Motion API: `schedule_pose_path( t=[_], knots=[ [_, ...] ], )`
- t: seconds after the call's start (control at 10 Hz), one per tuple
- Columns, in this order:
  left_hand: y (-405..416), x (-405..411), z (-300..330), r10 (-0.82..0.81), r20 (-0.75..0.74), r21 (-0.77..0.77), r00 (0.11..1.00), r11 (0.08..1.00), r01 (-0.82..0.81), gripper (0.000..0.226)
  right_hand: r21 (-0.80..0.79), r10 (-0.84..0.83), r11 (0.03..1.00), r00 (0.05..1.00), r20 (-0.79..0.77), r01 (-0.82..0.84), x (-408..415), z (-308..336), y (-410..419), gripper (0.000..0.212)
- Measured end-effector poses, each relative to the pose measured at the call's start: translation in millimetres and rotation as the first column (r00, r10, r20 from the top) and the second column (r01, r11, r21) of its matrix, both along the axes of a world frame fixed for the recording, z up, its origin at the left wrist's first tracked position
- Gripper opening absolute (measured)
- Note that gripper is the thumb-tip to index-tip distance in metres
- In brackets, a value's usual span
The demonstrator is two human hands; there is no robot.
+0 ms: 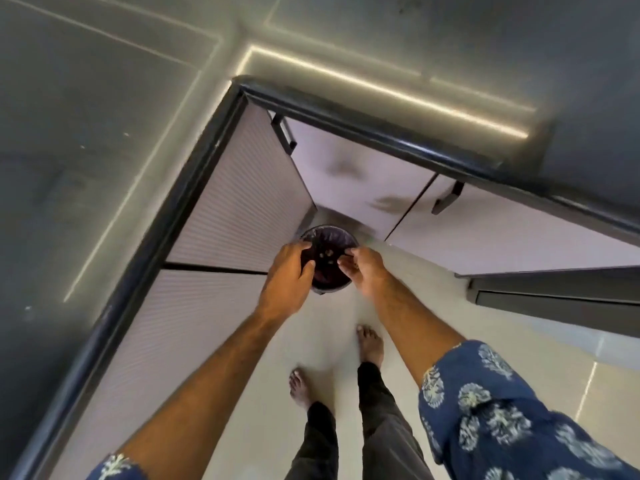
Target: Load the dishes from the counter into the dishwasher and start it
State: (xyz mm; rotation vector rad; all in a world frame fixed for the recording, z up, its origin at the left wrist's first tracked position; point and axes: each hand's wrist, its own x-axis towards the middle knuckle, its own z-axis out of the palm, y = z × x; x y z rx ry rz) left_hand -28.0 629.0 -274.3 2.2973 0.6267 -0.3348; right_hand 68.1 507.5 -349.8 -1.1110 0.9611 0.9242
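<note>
A round dark waste bin (329, 282) with a purple liner stands on the floor in the corner under the counters, with a few small scraps (327, 253) inside. My left hand (285, 275) hovers over its left side, fingers and thumb curled round a dark dish that is hard to make out against the bin. My right hand (365, 271) is over the bin's right side with its fingertips drawn together; blur hides whether they pinch anything. The dishwasher's dark front (554, 299) shows at the right, below the counter.
A dark L-shaped counter (104, 133) wraps the corner, lit by a light strip. Pale cabinet doors (239, 202) with black handles (284, 133) stand below. My bare feet (370, 344) are on the beige tiled floor just behind the bin.
</note>
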Motion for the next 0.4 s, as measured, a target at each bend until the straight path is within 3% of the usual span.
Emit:
schedule_pose_path(
  t=[0.1,0.2,0.3,0.4],
  knots=[
    [3,-2,-39,-0.147,-0.101,0.126,0.984,0.979,0.159,0.050,0.044,0.054,0.998,0.998,-0.018,-0.053,8,-34,2,0.015],
    [-2,-5,-61,-0.229,-0.239,0.231,0.944,0.931,0.284,0.060,0.121,0.165,0.980,0.986,-0.030,-0.160,11,-58,-5,0.043],
    [-9,-12,-66,-0.256,-0.267,0.280,0.929,0.902,0.329,0.064,-0.007,0.284,0.959,0.959,0.020,-0.284,12,-69,-23,0.040],
    [-14,-15,-57,-0.314,-0.307,0.365,0.898,0.833,0.416,0.066,-0.271,0.432,0.883,0.891,0.142,-0.384,5,-68,-43,0.026]
  ],
)
